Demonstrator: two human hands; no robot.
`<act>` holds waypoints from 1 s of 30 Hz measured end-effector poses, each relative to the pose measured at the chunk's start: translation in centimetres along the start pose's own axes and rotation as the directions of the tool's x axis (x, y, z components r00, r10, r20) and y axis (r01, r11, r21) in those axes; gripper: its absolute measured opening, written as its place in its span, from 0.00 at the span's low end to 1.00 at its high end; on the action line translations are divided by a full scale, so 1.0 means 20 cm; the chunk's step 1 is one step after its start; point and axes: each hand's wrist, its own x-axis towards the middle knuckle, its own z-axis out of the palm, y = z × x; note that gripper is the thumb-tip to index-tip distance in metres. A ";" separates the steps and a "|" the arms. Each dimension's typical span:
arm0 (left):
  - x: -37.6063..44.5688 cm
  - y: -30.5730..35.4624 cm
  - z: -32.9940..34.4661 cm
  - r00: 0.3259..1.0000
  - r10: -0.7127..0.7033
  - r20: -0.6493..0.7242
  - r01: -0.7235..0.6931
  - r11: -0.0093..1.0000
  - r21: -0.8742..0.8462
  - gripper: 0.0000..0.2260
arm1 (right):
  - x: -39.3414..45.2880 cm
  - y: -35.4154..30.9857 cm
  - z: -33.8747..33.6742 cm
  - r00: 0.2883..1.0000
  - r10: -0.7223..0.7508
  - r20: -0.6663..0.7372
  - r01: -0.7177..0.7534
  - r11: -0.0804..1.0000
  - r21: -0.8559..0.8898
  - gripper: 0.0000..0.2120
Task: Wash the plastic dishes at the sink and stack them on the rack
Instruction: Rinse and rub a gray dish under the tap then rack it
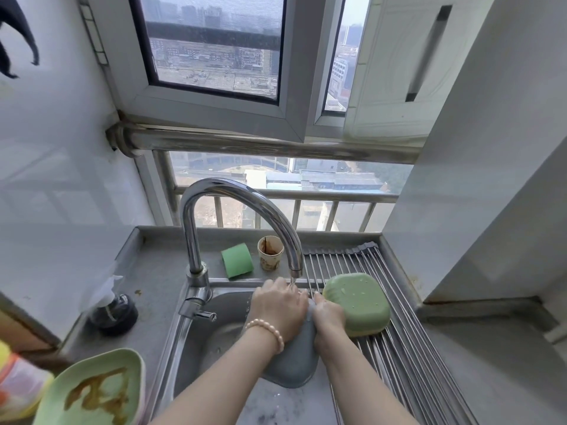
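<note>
A grey-blue plastic dish [294,360] is held over the steel sink [196,342] under the running faucet [245,207]. My left hand [280,308], with a bead bracelet on the wrist, lies on top of the dish under the water stream. My right hand [328,317] grips the dish's right edge. A green dish [359,302] lies upside down on the roll-up metal rack [399,348], touching my right hand. A dirty green plate [95,391] with brown smears sits at the lower left.
A green sponge [237,260] and a stained paper cup [270,253] stand behind the sink. A dark bottle with a plastic wrap [112,311] sits left of the faucet. A white wall closes in the right side.
</note>
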 end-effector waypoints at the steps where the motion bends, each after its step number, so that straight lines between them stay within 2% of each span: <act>1: -0.04 0.00 0.02 0.997 0.081 -0.019 -0.081 0.997 0.005 0.22 | 0.00 0.00 -0.01 1.000 0.024 0.006 -0.025 0.999 0.044 0.15; 3: -0.09 -0.02 0.05 0.977 0.214 -0.021 -0.214 0.977 -0.011 0.21 | 0.00 0.00 -0.03 0.998 0.062 0.009 -0.063 0.992 0.107 0.12; 6: -0.11 -0.07 0.05 0.948 0.316 0.034 -0.316 0.949 -0.013 0.28 | -0.03 -0.01 -0.02 0.993 0.112 0.036 -0.117 0.976 0.185 0.13; 8: -0.08 -0.12 0.03 0.970 0.219 0.105 -0.209 0.972 -0.104 0.31 | -0.03 -0.03 -0.01 0.994 0.105 0.039 -0.110 0.977 0.181 0.14; 10: -0.04 -0.17 0.00 0.989 -0.037 0.146 0.078 0.954 -0.290 0.26 | -0.04 -0.03 0.01 0.994 0.099 0.044 -0.106 0.977 0.184 0.16; 12: -0.02 -0.17 -0.01 0.949 -0.215 0.229 0.286 0.893 -0.348 0.23 | -0.03 -0.04 0.01 0.994 0.104 0.035 -0.109 0.979 0.174 0.18; 13: -0.05 -0.14 0.01 0.946 -0.244 0.215 0.301 0.908 -0.292 0.23 | -0.03 -0.05 0.01 0.992 0.117 0.037 -0.121 0.978 0.172 0.18; 14: -0.08 -0.11 0.03 0.965 -0.237 0.116 0.257 0.942 -0.218 0.25 | -0.04 -0.05 0.00 0.991 0.130 0.038 -0.135 0.976 0.169 0.18; 16: -0.14 -0.04 0.05 0.990 -0.143 -0.011 0.141 0.984 -0.109 0.30 | -0.05 -0.07 -0.02 0.990 0.142 0.008 -0.142 0.975 0.173 0.15; 18: -0.15 -0.03 0.06 0.995 -0.084 0.048 0.088 0.993 -0.079 0.33 | -0.06 -0.06 -0.01 0.991 0.135 -0.002 -0.133 0.977 0.164 0.13; 20: -0.11 -0.07 0.03 0.971 -0.150 0.188 0.181 0.970 -0.164 0.31 | -0.07 -0.04 0.01 0.994 0.111 -0.005 -0.109 0.983 0.147 0.15; 22: -0.05 -0.14 0.01 0.909 -0.280 0.310 0.374 0.876 -0.304 0.31 | -0.04 0.00 0.04 0.997 0.074 -0.007 -0.073 0.995 0.072 0.16; 24: -0.01 -0.20 -0.03 0.837 -0.347 0.423 0.530 0.705 -0.471 0.33 | 0.00 0.02 0.04 0.996 0.083 0.019 -0.083 0.996 0.022 0.16; 25: 0.00 -0.22 -0.04 0.813 -0.361 0.456 0.577 0.598 -0.556 0.31 | 0.00 0.01 0.04 0.994 0.091 0.058 -0.090 0.996 -0.007 0.16; 28: 0.01 -0.24 -0.02 0.753 -0.405 0.518 0.641 0.274 -0.717 0.17 | -0.04 -0.09 0.01 0.996 0.029 0.079 -0.016 0.986 -0.165 0.15; 30: 0.00 -0.22 0.01 0.704 -0.471 0.532 0.639 0.093 -0.763 0.16 | -0.08 -0.19 0.01 0.992 -0.116 0.045 0.124 0.880 -0.458 0.16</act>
